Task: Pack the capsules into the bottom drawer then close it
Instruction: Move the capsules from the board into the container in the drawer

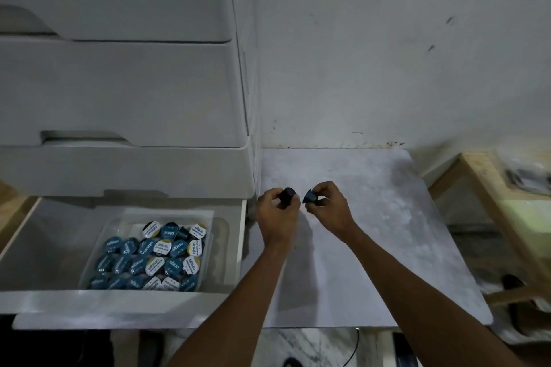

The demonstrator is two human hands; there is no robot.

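**Head view: one capsule in each hand, open drawer waiting on the left**

The left hand (pixel 275 211) has its fingers curled round a black capsule (pixel 287 195). This capsule stands almost straight up, and its top end pokes out above the fingers. The right hand (pixel 328 208) pinches a dark blue capsule (pixel 310 197) between thumb and fingers. That one is tipped over, with one end turned toward the left hand.

Both hands hang close together over the white mat (pixel 387 232), just to the right of the drawer's side wall.

The bottom drawer (pixel 119 301) is pulled out. It lies to the left of both hands and nearer to the person. A clear tray (pixel 100 240) sits inside it, and the packed capsules (pixel 155 256) fill most of it, lids up. There seems to be some room left at the far end of the tray.

The left hand is closer to the drawer, so it will likely go first. It has to move left and down into the tray. The right hand must cross farther. The drawer is not yet closed.
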